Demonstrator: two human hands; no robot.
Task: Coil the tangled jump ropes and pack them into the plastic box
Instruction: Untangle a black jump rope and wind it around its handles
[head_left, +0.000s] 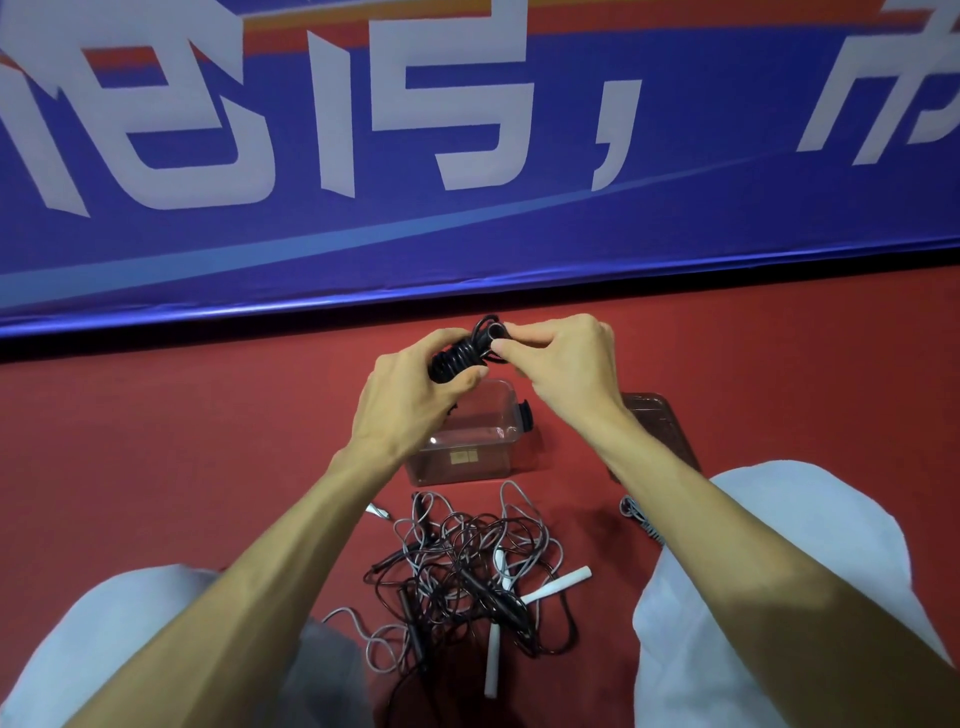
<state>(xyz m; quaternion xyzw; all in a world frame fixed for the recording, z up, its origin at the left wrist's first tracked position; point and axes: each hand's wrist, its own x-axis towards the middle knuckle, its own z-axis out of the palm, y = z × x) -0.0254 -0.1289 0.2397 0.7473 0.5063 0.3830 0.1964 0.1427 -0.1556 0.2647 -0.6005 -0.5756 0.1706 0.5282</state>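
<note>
A dull red floor fills the lower half. Behind it stands a wide blue banner with large white characters, a pale blue curved stripe and an orange-red band along the top. Lighting is even.

Sports hall, red court floor, blue banner

Arms outstretched, left hand and right hand meet, fingers curled.

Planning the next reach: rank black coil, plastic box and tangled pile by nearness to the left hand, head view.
1. Black coil, gripped by the left hand.
2. Plastic box, directly below it.
3. Tangled pile, low in the frame.
</note>
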